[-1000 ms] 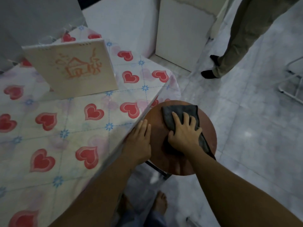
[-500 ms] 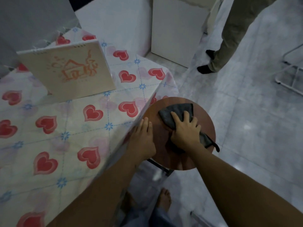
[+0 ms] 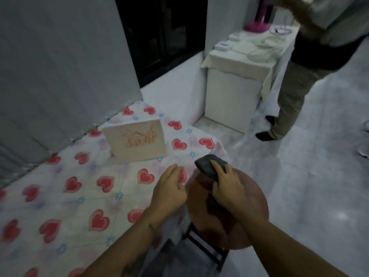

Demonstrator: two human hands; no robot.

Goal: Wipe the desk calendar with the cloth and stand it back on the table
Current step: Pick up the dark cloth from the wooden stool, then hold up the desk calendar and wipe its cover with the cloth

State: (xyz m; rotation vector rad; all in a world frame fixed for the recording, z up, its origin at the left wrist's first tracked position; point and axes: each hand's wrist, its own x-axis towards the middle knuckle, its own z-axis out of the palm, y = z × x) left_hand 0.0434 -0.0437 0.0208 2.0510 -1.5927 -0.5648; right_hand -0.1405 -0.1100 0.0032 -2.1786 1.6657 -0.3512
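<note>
The cream desk calendar (image 3: 137, 141) with an orange house drawing stands upright on the table (image 3: 60, 196), which has a heart-patterned cover. My right hand (image 3: 227, 186) grips the dark grey cloth (image 3: 208, 165) and holds it lifted above the round brown stool (image 3: 249, 214), near the table's right corner. My left hand (image 3: 169, 190) hovers at the table's right edge, fingers loosely curled, holding nothing. Both hands are a short way in front of and right of the calendar, not touching it.
Another person (image 3: 299, 76) stands at the far right on the tiled floor. Beside them, a white cabinet (image 3: 233, 96) carries dishes. A grey wall (image 3: 60, 66) runs along the table's far side, next to a dark doorway (image 3: 163, 37).
My right hand has closed on the cloth and lifted it off the stool toward the table. My left hand left the stool's rim and rose over the table edge. The view tilted up.
</note>
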